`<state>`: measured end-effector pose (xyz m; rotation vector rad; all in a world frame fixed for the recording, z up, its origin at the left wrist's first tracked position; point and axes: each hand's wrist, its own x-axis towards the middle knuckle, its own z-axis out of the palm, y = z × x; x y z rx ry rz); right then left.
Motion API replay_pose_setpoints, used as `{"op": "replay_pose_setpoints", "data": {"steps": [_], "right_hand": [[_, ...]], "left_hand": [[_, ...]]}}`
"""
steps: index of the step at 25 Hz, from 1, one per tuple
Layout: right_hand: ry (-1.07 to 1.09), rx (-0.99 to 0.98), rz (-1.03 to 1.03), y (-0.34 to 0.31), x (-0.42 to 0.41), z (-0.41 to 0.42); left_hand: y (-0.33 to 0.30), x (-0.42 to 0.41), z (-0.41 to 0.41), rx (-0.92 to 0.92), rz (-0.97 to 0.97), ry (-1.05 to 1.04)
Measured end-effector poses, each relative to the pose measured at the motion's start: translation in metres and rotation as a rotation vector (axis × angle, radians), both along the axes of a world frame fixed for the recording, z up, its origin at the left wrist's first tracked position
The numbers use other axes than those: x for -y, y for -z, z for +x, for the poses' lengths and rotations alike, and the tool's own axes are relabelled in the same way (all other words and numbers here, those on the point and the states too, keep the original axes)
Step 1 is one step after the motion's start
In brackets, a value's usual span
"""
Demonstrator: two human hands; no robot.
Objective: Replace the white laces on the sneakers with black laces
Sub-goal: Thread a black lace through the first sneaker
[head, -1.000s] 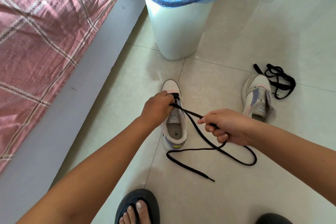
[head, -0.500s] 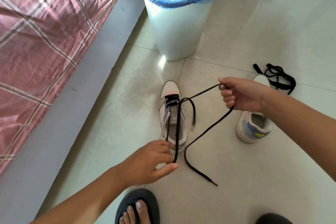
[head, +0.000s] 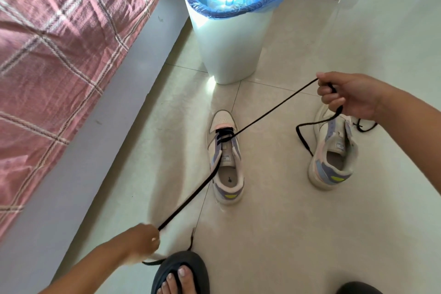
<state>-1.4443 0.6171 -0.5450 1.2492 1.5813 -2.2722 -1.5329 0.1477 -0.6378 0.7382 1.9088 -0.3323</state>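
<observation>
a: what is seen nearest?

b: a dark rubber slipper [head: 183,270] with bare toes is seen at the bottom edge. just left of it, one end of the flat black shoelace [head: 191,197] is pinched in the blurred left hand [head: 140,238], fingers curled.

a: and the lace beyond that?

b: it is stretched taut up to the pale leather sneaker with lilac panels [head: 225,157], where it is threaded through the lowest eyelets. its other half is drawn up and rightward into the right hand [head: 346,95], fingers closed around it, the tail hanging down.

a: farther off?

b: a second matching sneaker [head: 331,157] is stood below the right hand. a white bin with a blue liner [head: 229,38] is placed behind, a pink checked bedspread [head: 59,43] at left.
</observation>
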Motion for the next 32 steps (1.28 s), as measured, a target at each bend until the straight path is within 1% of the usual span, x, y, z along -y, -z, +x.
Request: {"op": "replay_pose_setpoints", "data": {"steps": [1,2,4,5,6,7,10,11,14,16,18,19,21,23,24,25,26,28,30,31,32], "right_hand": [[-0.047,-0.003,0.034,-0.003,0.001,0.0],[-0.101,-0.007,0.094,-0.006,0.003,0.0],[-0.199,-0.031,0.241,-0.014,0.009,-0.003],[-0.232,-0.05,0.304,-0.02,0.011,-0.005],[-0.256,-0.067,0.353,-0.027,0.012,-0.007],[-0.274,-0.077,0.397,-0.035,0.01,-0.007],[-0.338,-0.039,0.514,-0.05,0.001,-0.002],[-0.374,-0.013,0.553,-0.051,-0.001,0.001],[-0.448,0.076,0.749,-0.047,-0.003,0.012],[-0.492,0.131,0.901,-0.044,-0.005,0.017],[-0.584,0.205,1.043,-0.044,-0.009,0.024],[-0.628,0.233,1.082,-0.044,-0.009,0.028],[-0.701,0.26,1.111,-0.043,-0.006,0.038],[-0.733,0.269,1.115,-0.039,-0.002,0.049],[-0.732,0.272,1.102,-0.036,-0.001,0.055],[-0.721,0.276,1.079,-0.032,0.0,0.061],[-0.699,0.288,1.05,-0.028,0.0,0.067],[-0.648,0.346,1.023,-0.016,-0.003,0.075],[-0.59,0.412,1.055,-0.002,-0.011,0.081],[-0.549,0.436,1.07,0.004,-0.015,0.083],[-0.505,0.448,1.074,0.01,-0.018,0.085]], "left_hand": [[-0.008,-0.016,-0.003,-0.051,0.102,-0.048],[-0.018,-0.039,-0.007,-0.095,0.259,-0.14],[-0.036,-0.097,-0.021,-0.224,0.637,-0.292],[-0.042,-0.128,-0.029,-0.27,0.787,-0.294],[-0.044,-0.158,-0.039,-0.277,0.861,-0.262],[-0.044,-0.183,-0.047,-0.269,0.861,-0.204],[-0.022,-0.219,-0.067,-0.201,0.648,-0.026],[-0.014,-0.22,-0.07,-0.177,0.616,0.001],[0.0,-0.217,-0.074,-0.16,0.633,-0.004],[0.003,-0.216,-0.073,-0.189,0.635,0.05],[0.007,-0.212,-0.072,-0.277,0.644,0.126],[0.006,-0.21,-0.068,-0.347,0.676,0.171],[0.006,-0.204,-0.058,-0.54,0.82,0.305],[0.006,-0.201,-0.046,-0.661,0.953,0.337],[0.009,-0.202,-0.043,-0.688,0.98,0.31],[0.013,-0.205,-0.042,-0.646,0.963,0.232],[0.018,-0.206,-0.043,-0.603,0.943,0.102],[0.024,-0.203,-0.047,-0.41,0.84,-0.217],[0.026,-0.198,-0.051,-0.274,0.762,-0.5],[0.025,-0.195,-0.049,-0.24,0.707,-0.579],[0.025,-0.193,-0.045,-0.225,0.653,-0.599]]}}
